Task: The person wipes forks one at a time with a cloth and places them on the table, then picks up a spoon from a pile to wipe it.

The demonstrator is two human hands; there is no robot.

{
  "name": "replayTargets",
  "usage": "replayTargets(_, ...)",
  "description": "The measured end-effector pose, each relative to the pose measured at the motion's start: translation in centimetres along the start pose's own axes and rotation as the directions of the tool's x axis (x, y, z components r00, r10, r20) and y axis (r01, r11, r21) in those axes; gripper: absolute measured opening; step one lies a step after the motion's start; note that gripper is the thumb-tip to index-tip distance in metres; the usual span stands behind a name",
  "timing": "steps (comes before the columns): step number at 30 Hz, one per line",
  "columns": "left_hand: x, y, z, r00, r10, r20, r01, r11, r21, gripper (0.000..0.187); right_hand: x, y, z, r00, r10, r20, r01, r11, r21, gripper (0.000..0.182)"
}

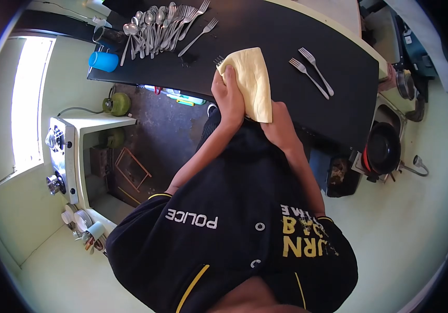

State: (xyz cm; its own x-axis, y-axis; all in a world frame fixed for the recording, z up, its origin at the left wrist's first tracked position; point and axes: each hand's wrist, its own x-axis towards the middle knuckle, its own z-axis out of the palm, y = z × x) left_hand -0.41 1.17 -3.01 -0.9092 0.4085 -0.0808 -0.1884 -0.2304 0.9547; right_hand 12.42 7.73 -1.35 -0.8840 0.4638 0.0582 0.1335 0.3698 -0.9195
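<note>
A pale yellow cloth (250, 78) hangs over the dark counter's front edge, between my two hands. My left hand (228, 101) is closed on its upper left part, thumb on top, and fork tines (218, 60) poke out beside the thumb. My right hand (281, 124) grips the lower right of the cloth, its fingers mostly hidden. Two forks (312, 74) lie side by side on the counter to the right. To the upper left is a pile of spoons and forks (156, 28), with a single fork (198, 37) at its right edge.
A blue cup (103, 61) and a dark glass (108, 36) stand at the counter's left end. The black counter (281, 31) spans the front. A stove (62, 159) is at the left; a black pan (383, 148) sits by the sink at the right.
</note>
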Motion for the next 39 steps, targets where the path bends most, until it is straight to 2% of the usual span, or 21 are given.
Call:
replayTargets(4,1.7,-0.4,-0.4,0.966,0.238,-0.099,-0.220,0.961,0.170,0.039,-0.6,-2.6,-0.8,0.996,0.088,-0.004,-0.088,0.996,0.005,0.016)
replayTargets(5,3.1,0.1,-1.0,0.965,0.201,-0.166,-0.170,0.968,0.183,0.042,-1.2,-2.7,-1.0,0.994,0.110,0.008,-0.110,0.994,-0.007,0.014)
replayTargets(6,4.1,2.4,-0.6,0.963,0.041,-0.265,-0.058,0.997,-0.054,0.047,-2.0,-2.6,-1.4,0.991,0.132,0.018,-0.131,0.991,-0.020,0.013)
replayTargets(8,7.2,4.4,-2.5,0.947,-0.233,-0.221,0.129,0.907,-0.400,0.051,-3.4,-1.8,-2.1,0.986,0.166,-0.028,-0.166,0.986,0.017,0.015)
replayTargets(11,10.3,2.4,-7.0,0.951,-0.257,0.172,0.306,0.698,-0.647,0.046,-4.1,-0.8,-2.9,0.958,0.205,-0.201,-0.156,0.960,0.234,0.022)
replayTargets(12,12.2,-1.0,-9.3,0.797,0.043,0.603,0.544,0.383,-0.747,0.040,-3.6,-1.2,-3.2,0.948,0.206,-0.244,-0.124,0.941,0.315,0.023)
replayTargets(14,9.4,-0.4,-7.7,0.783,-0.032,0.622,0.622,0.017,-0.783,0.036,-1.9,-1.8,-3.7,0.916,0.221,-0.334,-0.045,0.885,0.464,0.024)
replayTargets(15,8.7,-0.7,-7.1,0.751,0.039,0.659,0.658,0.027,-0.752,0.038,-1.1,-2.4,-4.0,0.925,0.188,-0.329,-0.003,0.871,0.491,0.025)
replayTargets(19,5.8,-3.3,-6.1,0.813,-0.188,0.551,0.583,0.266,-0.768,0.042,1.9,-5.8,-3.3,0.908,0.194,-0.370,-0.015,0.900,0.436,0.025)
replayTargets(20,5.0,-4.1,-5.9,0.872,-0.279,0.402,0.483,0.621,-0.618,0.043,2.5,-6.2,-2.9,0.918,0.145,-0.369,-0.016,0.944,0.330,0.025)
replayTargets(22,3.3,-5.6,-6.0,0.917,-0.205,0.341,0.354,0.812,-0.463,0.044,3.4,-6.8,-2.1,0.936,0.048,-0.349,-0.012,0.994,0.105,0.025)
replayTargets(23,2.6,-5.8,-6.3,0.932,-0.141,0.333,0.218,0.954,-0.207,0.044,3.9,-6.9,-1.3,0.936,0.050,-0.348,-0.031,0.998,0.060,0.025)
replayTargets(24,1.6,-5.5,-6.4,0.937,-0.076,0.342,0.056,0.996,0.068,0.044,4.2,-6.5,-0.6,0.945,0.037,-0.325,-0.052,0.998,-0.037,0.025)
replayTargets(26,0.4,-4.9,-6.2,0.913,0.060,0.403,-0.234,0.887,0.398,0.044,4.8,-4.7,0.7,0.962,0.015,-0.272,-0.080,0.970,-0.231,0.026)
replayTargets(28,-0.6,-4.6,-5.4,0.854,0.187,0.485,-0.448,0.737,0.505,0.044,4.4,-2.7,2.1,0.967,-0.042,-0.252,-0.062,0.919,-0.390,0.025)
replayTargets(29,-0.3,-7.0,-5.8,0.877,0.025,0.479,-0.053,0.998,0.045,0.046,4.1,-2.0,2.6,0.968,-0.059,-0.243,-0.051,0.905,-0.422,0.024)
replayTargets(30,0.0,-9.5,-6.2,0.877,-0.138,0.460,0.360,0.823,-0.440,0.049,3.7,-1.8,2.8,0.970,-0.073,-0.231,-0.040,0.891,-0.452,0.024)
replayTargets(33,-0.1,-10.3,-7.5,0.835,-0.159,0.527,0.438,0.772,-0.460,0.050,2.4,-1.7,1.8,0.989,-0.088,-0.120,0.027,0.900,-0.434,0.024)
replayTargets(36,0.2,-8.9,-8.1,0.797,-0.178,0.577,0.496,0.737,-0.459,0.051,-0.6,-1.0,1.6,0.846,-0.158,-0.509,0.013,0.961,-0.276,0.024)
replayTargets(37,0.1,-7.7,-7.8,0.794,-0.187,0.578,0.504,0.735,-0.454,0.052,-1.1,-0.6,1.0,0.861,-0.049,-0.506,-0.047,0.983,-0.176,0.026)
replayTargets(39,0.0,-5.7,-7.5,0.778,-0.212,0.591,0.511,0.761,-0.400,0.053,0.0,-0.5,1.1,0.890,0.131,-0.437,0.029,0.939,0.341,0.033)
